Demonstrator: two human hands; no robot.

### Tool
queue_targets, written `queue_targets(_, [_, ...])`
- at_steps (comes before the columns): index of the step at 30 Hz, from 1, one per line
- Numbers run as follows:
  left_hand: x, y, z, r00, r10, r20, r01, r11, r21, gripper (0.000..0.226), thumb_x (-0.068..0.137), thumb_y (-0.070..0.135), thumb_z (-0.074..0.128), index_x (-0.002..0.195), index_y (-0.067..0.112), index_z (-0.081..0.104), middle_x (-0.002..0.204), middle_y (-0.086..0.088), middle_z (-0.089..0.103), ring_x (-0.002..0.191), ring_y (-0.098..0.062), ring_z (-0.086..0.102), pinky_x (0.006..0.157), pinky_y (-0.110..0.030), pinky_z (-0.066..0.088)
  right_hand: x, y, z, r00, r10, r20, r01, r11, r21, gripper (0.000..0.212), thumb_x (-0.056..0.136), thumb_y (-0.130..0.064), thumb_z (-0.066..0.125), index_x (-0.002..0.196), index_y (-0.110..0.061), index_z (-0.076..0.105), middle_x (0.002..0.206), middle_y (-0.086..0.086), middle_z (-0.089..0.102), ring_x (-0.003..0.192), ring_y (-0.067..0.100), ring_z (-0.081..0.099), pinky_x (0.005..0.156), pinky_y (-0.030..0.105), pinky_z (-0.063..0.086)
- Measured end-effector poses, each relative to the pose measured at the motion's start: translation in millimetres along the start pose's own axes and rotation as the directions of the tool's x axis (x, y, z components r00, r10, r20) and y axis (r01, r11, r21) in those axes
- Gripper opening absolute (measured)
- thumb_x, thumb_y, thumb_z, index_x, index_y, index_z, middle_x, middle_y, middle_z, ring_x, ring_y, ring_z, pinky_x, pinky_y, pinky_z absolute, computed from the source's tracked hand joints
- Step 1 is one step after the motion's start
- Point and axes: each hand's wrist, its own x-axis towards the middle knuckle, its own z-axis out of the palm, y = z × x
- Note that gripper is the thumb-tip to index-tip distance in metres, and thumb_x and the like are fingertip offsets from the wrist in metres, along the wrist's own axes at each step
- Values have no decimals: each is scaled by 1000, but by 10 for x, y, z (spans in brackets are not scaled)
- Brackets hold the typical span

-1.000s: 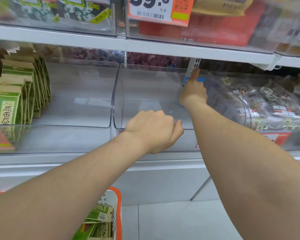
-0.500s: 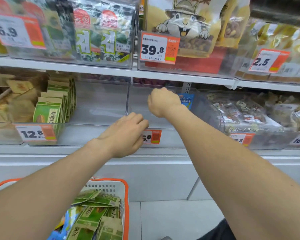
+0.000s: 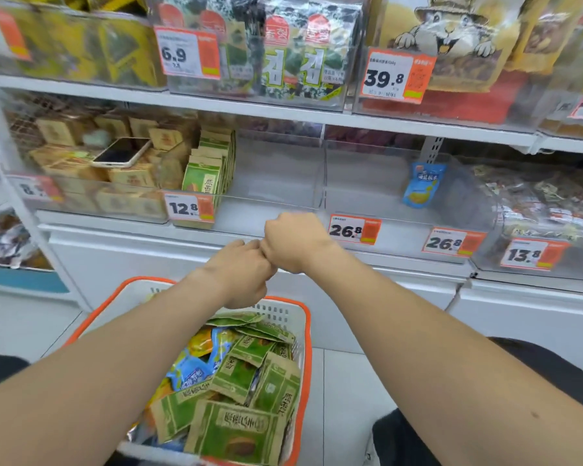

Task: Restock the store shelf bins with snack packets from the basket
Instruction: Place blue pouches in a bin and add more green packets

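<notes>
A white basket with an orange rim (image 3: 304, 334) stands below my arms, filled with green snack packets (image 3: 239, 428) and a few blue ones (image 3: 192, 375). On the middle shelf, a clear bin (image 3: 276, 183) holds a row of the same green packets (image 3: 209, 176) at its left end. The clear bin to its right (image 3: 367, 183) holds a single blue packet (image 3: 423, 185) standing at its right side. My left hand (image 3: 243, 270) and right hand (image 3: 293, 240) are curled into fists that touch each other, in front of the shelf edge and above the basket. Neither holds anything I can see.
A phone (image 3: 122, 152) lies on brown boxes in the bin at the left. Dark wrapped snacks fill the bin at the right (image 3: 546, 203). Orange price tags (image 3: 354, 229) line the bin fronts. The upper shelf (image 3: 283, 112) carries seaweed packs and large bags.
My right hand has left the blue packet at the back of the bin and come down to the shelf edge. Both hands have met above the basket. The view has pulled back and down.
</notes>
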Motion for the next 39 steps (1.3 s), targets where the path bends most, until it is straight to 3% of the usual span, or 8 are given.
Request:
queue_targets(9, [-73, -244, 32, 969, -86, 232, 101, 993, -55, 33, 99, 31, 51, 125, 20, 67, 126, -9, 64, 116, -32, 58, 93, -41, 50, 36, -166, 121, 891, 61, 450, -40, 998, -56, 26, 98, -18, 48, 123, -17, 57, 116, 5, 54, 90, 28, 52, 75, 37, 43])
queue_targets(14, [-36, -225, -42, 952, -114, 284, 152, 982, -116, 32, 96, 23, 51, 123, 20, 67, 122, -9, 66, 104, -34, 66, 81, -37, 53, 1, -141, 187, 867, 71, 493, -54, 997, -49, 11, 96, -12, 48, 106, -16, 50, 105, 4, 52, 85, 26, 54, 75, 36, 45])
queue_targets(20, [82, -32, -145, 944, -98, 314, 154, 975, -159, 15, 97, 23, 51, 99, 19, 65, 100, -5, 62, 85, -28, 64, 68, -34, 47, -70, -80, 382, 827, 26, 561, -42, 999, 15, 24, 96, -8, 50, 119, -14, 53, 106, 6, 57, 75, 21, 54, 61, 32, 44])
queue_targets(22, [110, 32, -123, 934, -111, 340, 178, 969, -171, 20, 99, 20, 50, 80, 18, 55, 88, -4, 58, 72, -22, 57, 60, -32, 43, -113, -66, 496, 811, 6, 585, -25, 999, 24, 10, 96, -6, 50, 102, -13, 53, 97, 6, 56, 67, 19, 50, 55, 30, 40])
queue_targets(26, [142, 117, 21, 902, -142, 408, 237, 952, -192, 22, 99, 17, 50, 78, 14, 54, 83, -4, 54, 63, -21, 51, 59, -31, 41, -157, 5, 724, 802, 23, 596, -57, 998, 39, 16, 96, -5, 53, 83, -13, 48, 88, 7, 52, 64, 22, 48, 57, 33, 42])
queue_targets(28, [165, 143, 103, 893, -154, 422, 252, 950, -186, 21, 100, 19, 51, 79, 14, 52, 84, -3, 54, 64, -21, 51, 59, -32, 42, -137, 86, 869, 813, 29, 582, -108, 989, 101, 4, 96, -8, 57, 95, -10, 60, 97, 8, 59, 70, 24, 56, 62, 35, 48])
queue_targets(34, [314, 172, 227, 865, -106, 491, 226, 955, -193, 31, 106, 28, 50, 133, 15, 60, 130, -9, 60, 102, -31, 62, 76, -36, 46, -305, 271, 1559, 791, 66, 609, -311, 899, 307, 47, 84, -20, 77, 129, -21, 66, 126, 6, 60, 115, 27, 59, 94, 39, 54])
queue_targets(39, [628, 246, 226, 868, -54, 493, 195, 951, -239, 24, 105, 25, 50, 119, 12, 64, 117, -8, 61, 89, -29, 61, 72, -36, 48, -485, 297, 1992, 771, 96, 629, -327, 908, 262, 56, 84, -13, 73, 136, -25, 57, 129, 6, 56, 114, 28, 61, 93, 38, 56])
